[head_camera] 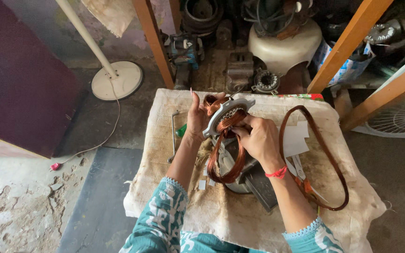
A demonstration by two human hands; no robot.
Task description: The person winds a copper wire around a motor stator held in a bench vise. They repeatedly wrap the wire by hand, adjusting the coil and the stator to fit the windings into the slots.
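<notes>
My left hand (197, 116) grips the left rim of a grey metal stator ring (227, 107), held tilted above a cloth-covered work surface (240, 215). My right hand (258, 138) pinches a bundle of copper wire (226, 122) at the ring's lower edge. A long loop of that copper winding (221, 164) hangs down from the ring between my forearms. More copper coils (210, 104) sit inside the ring's top. A red thread is tied around my right wrist.
A second large brown wire loop (326, 154) lies on the cloth at right, by white paper strips (295, 140). A bent metal key (173, 136) and a green-handled tool (181, 130) lie at left. A fan stand base (117, 79), motor parts (266, 80) and wooden legs (350, 40) stand behind.
</notes>
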